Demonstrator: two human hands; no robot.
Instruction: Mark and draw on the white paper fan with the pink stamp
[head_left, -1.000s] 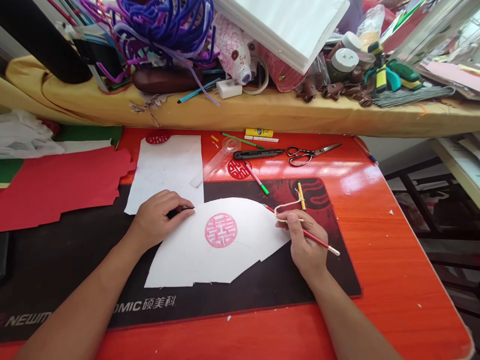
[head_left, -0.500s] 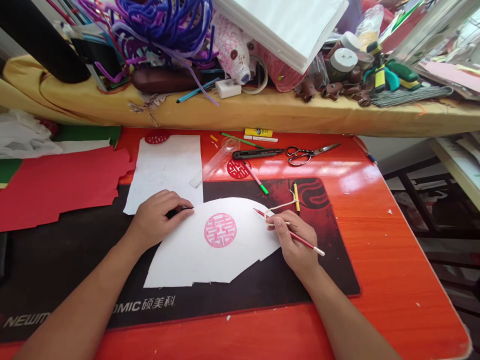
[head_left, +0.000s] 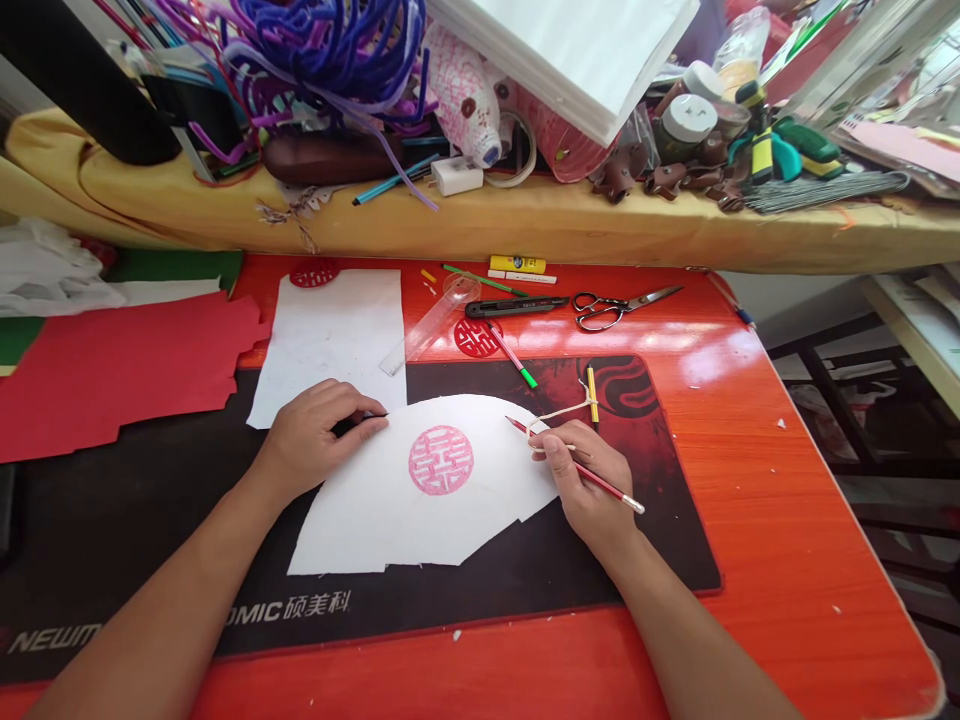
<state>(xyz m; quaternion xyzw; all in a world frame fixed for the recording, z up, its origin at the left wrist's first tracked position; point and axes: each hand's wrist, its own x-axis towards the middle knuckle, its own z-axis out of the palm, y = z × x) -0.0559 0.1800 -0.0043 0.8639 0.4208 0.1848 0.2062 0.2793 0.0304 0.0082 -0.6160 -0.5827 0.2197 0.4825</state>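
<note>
Meanwhile, the right hand grips a red pencil and a string at the white paper's 3 o'clock edge; the curled left hand holds its 9 o'clock side down on the 硕美科 mouse mat.

Bright light throws white glare on the glossy orange tabletop above the black desk mat; the right hand casts faint shadow; edges bow.

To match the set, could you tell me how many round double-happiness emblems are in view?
3: a pink one on the fan-shaped paper, a red one by the ruler, a red one at the white sheet's top edge. Others may be hidden.
</note>
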